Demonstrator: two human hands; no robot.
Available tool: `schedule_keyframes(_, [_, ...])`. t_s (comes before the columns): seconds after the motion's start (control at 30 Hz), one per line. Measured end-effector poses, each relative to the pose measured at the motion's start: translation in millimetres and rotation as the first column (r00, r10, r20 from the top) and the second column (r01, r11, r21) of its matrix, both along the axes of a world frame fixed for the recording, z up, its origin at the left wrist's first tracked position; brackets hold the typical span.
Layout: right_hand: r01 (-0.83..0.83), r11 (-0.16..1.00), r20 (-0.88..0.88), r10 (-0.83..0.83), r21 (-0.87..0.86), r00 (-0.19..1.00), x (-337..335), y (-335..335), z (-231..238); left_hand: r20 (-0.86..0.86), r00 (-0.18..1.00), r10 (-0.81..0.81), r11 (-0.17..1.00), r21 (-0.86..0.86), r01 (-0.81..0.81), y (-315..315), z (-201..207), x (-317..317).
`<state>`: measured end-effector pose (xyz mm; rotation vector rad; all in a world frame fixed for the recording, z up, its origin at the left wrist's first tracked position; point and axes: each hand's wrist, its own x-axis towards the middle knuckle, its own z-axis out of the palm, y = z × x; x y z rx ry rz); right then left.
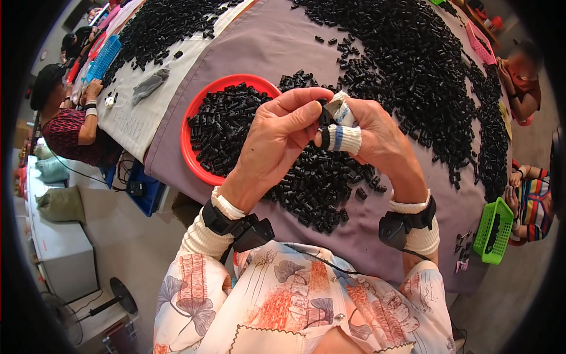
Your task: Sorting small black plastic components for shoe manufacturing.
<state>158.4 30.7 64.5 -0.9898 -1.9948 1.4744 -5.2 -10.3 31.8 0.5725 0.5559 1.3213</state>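
Observation:
My left hand [274,133] pinches a small black plastic part [323,115] between thumb and fingertips, above the table. Pressed close against it is my right hand [380,130], its fingers closed and its thumb and forefinger wrapped in white striped cloth covers [344,138]. A greyish flat edge shows between those covered fingers; what it belongs to, I cannot make out. Below both hands lies a loose pile of similar black parts [318,192]. Left of it stands a red basin [187,138] full of the same parts, partly behind my left hand.
A large heap of black parts [407,76] spreads across the purple tablecloth [236,53]. A green basket [500,219] stands at the right edge. People sit at the left [71,121] and right [525,82]. A fan [122,295] is at lower left.

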Motion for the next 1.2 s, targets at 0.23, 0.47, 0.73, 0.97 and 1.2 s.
schedule_keyframes(0.23, [0.013,1.0,0.009,-0.013,0.008,1.0,-2.0,-0.9,-3.7,-0.074,0.997,0.039,0.999,-0.011,-0.04,-0.5,-0.8,2.7])
schedule_keyframes(0.47, [0.109,0.993,-0.053,-0.111,-0.042,0.992,-5.7,-0.3,-4.9,0.034,0.999,0.027,1.0,-0.014,-0.027,1.6,-4.7,0.5])
schedule_keyframes(0.73, [0.146,0.989,-0.061,-0.148,-0.032,0.987,-6.0,-3.1,-16.7,-0.162,0.982,0.096,0.995,-0.018,-0.1,0.0,-6.2,4.2])
schedule_keyframes(0.97, [0.172,0.984,-0.023,-0.173,-0.043,0.985,-6.6,3.8,-20.4,-0.171,0.98,0.101,0.993,-0.04,-0.11,-0.2,-14.4,-7.1])
schedule_keyframes(1.2, [0.205,0.972,-0.059,-0.213,-0.114,0.975,21.3,12.1,-30.9,-0.728,0.615,0.302,0.937,0.11,-0.33,-2.4,-56.1,-77.1])
